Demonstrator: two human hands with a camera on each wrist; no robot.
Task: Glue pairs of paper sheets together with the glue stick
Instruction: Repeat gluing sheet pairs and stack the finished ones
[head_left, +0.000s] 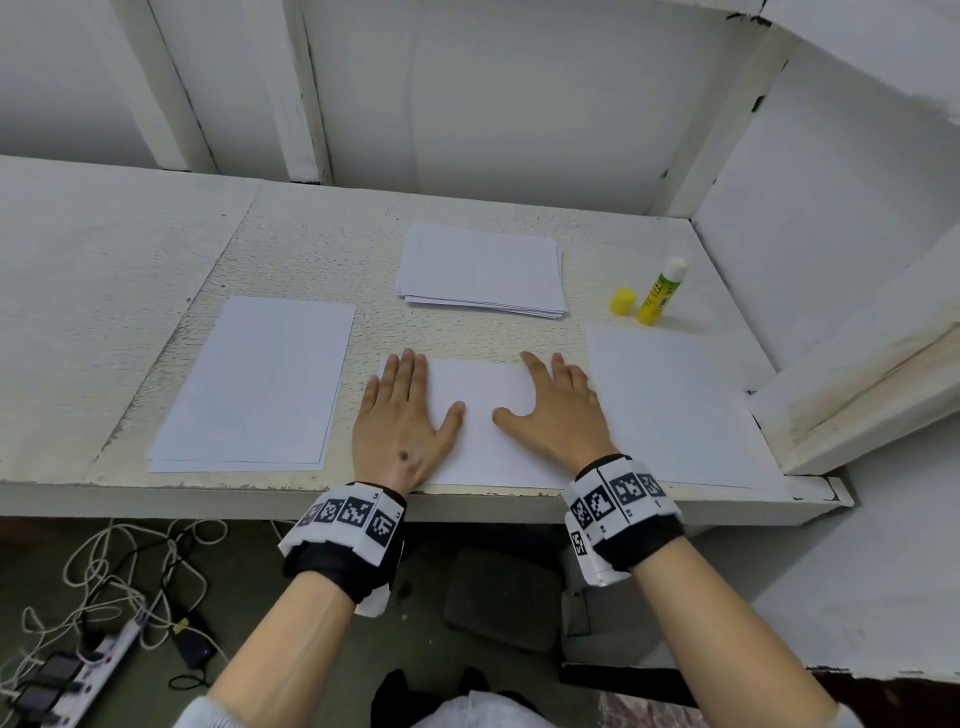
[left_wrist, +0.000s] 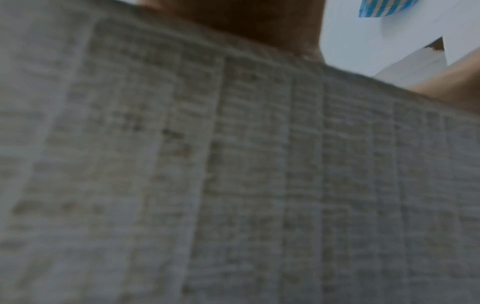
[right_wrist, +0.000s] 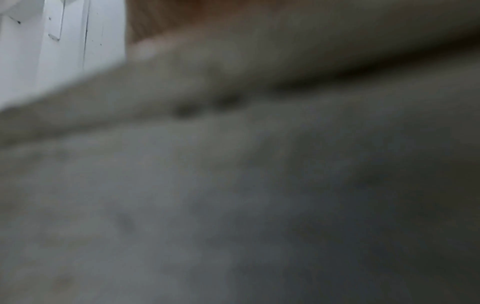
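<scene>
A white paper sheet (head_left: 480, 421) lies at the table's near edge in the head view. My left hand (head_left: 402, 410) presses flat on its left side, fingers straight. My right hand (head_left: 553, 410) lies flat on its right side, fingers spread. A yellow glue stick (head_left: 660, 293) stands uncapped at the back right, with its yellow cap (head_left: 622, 301) beside it. A stack of white sheets (head_left: 480, 270) lies behind the hands. Both wrist views are blurred, filled by the table surface close up.
Aligned sheets (head_left: 254, 384) lie to the left, another single sheet (head_left: 670, 405) to the right. A white wall and a slanted board (head_left: 852, 384) close in the right side. The table (head_left: 104, 260) extends left. Cables and a power strip (head_left: 98, 654) lie on the floor below.
</scene>
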